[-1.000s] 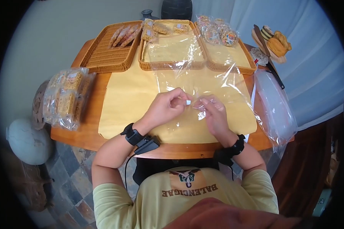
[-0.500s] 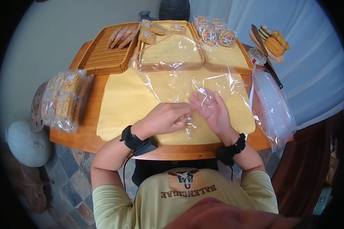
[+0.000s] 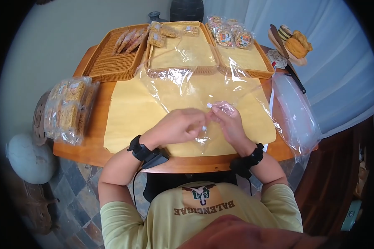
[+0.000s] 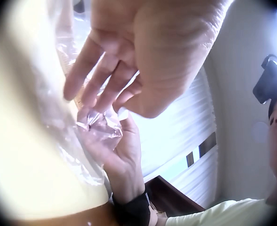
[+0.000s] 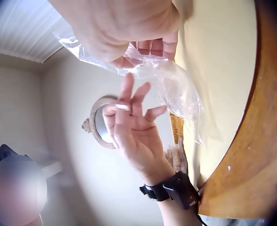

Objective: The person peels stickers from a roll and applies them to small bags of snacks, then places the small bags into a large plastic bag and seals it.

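A large clear plastic sheet or bag (image 3: 183, 81) spreads over the yellow table cover. My right hand (image 3: 229, 124) pinches its gathered near end (image 4: 103, 128) between thumb and fingers, and a small pale patch shows at those fingertips in the head view. Close beside it on the left, my left hand (image 3: 176, 128) is turned back-up, a small white piece (image 5: 122, 107) pinched at its thumb tip. In the right wrist view the left hand's other fingers (image 5: 139, 96) are spread, partly straight, just beside the plastic.
Wicker trays (image 3: 112, 76) line the table's far side, holding bagged snacks (image 3: 157, 39). A stack of packaged snack bars (image 3: 70, 108) stands at the left edge. On the right lie clear bags (image 3: 297, 116), a black-handled knife (image 3: 296, 79) and a bread-like display (image 3: 297, 47).
The left hand has turned back-up and dropped slightly nearer the body. The right hand opened out half a second ago and now pinches the plastic again. The view has shifted slightly.
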A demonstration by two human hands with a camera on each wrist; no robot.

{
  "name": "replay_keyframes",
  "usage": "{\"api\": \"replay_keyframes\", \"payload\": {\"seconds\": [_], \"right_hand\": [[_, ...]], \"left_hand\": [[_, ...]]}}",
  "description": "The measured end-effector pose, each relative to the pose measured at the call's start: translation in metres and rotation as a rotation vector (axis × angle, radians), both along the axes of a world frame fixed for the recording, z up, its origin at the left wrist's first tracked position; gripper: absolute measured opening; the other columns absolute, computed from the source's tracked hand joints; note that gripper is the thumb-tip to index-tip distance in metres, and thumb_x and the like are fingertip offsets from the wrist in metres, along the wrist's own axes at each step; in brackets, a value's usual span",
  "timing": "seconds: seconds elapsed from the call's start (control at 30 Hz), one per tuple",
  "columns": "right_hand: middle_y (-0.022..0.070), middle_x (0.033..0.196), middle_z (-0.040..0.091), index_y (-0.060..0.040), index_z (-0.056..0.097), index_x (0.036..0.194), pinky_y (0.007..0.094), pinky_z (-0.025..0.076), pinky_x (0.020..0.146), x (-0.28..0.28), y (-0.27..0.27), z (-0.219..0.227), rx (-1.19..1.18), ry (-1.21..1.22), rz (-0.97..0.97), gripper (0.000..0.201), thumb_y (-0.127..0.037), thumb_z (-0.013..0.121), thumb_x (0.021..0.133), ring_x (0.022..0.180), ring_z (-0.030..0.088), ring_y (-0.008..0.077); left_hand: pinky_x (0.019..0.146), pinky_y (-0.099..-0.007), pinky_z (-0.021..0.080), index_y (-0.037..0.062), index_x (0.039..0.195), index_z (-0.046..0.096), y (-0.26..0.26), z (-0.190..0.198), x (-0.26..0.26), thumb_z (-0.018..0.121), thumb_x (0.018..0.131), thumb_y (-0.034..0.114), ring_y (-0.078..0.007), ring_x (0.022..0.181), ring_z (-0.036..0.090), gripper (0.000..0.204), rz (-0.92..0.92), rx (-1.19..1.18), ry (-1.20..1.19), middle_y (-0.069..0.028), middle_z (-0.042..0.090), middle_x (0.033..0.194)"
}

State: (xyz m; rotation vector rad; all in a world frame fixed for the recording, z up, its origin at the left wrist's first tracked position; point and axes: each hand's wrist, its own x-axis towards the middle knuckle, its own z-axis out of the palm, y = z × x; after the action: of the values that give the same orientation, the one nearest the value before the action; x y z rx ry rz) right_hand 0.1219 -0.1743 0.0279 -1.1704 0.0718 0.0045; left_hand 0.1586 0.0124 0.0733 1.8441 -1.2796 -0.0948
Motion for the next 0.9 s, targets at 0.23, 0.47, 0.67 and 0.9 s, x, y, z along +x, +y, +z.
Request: {"api": "replay_keyframes", "payload": {"seconds": [0.23,0.47,0.67,0.9], "right_hand": [[0.0078,0.083,0.059,-0.0002,0.05,0.094,0.0268,0.046,0.071,-0.005,0.009,0.002,-0.134,-0.141,0.15,0.012,-0.006,0.052,0.084,0.076,0.056,0.0139],[0.0075,0.082,0.058,0.0009,0.052,0.094,0.028,0.046,0.071,-0.012,0.019,0.012,-0.188,-0.078,0.568,0.014,-0.003,0.043,0.084,0.076,0.056,0.0152],[0.0075,0.082,0.058,0.001,0.053,0.094,0.0277,0.045,0.072,-0.015,0.014,0.008,-0.109,-0.075,0.522,0.018,0.0,0.041,0.08,0.076,0.056,0.0146],[0.004,0.075,0.054,-0.0014,0.052,0.089,0.0234,0.045,0.061,-0.018,0.014,0.004,-0.1,0.004,0.336,0.02,0.005,0.038,0.076,0.067,0.054,0.0117]], "left_hand": [[0.081,-0.0365,0.044,0.0016,0.081,0.05,0.013,0.025,0.01,0.051,0.072,-0.003,-0.028,0.09,0.057,0.01,0.198,-0.432,-0.302,-0.0125,0.059,0.103],[0.084,-0.0389,0.043,0.0017,0.094,0.042,0.002,0.033,0.02,0.048,0.073,-0.008,-0.0326,0.09,0.056,0.024,0.434,-0.461,-0.648,-0.0162,0.059,0.102],[0.054,-0.0331,0.045,0.0012,0.093,0.045,-0.006,0.028,0.041,0.054,0.074,-0.007,-0.025,0.061,0.057,0.023,0.564,-0.294,-0.696,-0.0144,0.057,0.075],[0.037,-0.0321,0.036,0.0059,0.09,0.046,-0.016,0.041,0.053,0.057,0.075,0.001,-0.0213,0.039,0.048,0.019,0.698,-0.212,-0.871,-0.0066,0.045,0.047]]}}
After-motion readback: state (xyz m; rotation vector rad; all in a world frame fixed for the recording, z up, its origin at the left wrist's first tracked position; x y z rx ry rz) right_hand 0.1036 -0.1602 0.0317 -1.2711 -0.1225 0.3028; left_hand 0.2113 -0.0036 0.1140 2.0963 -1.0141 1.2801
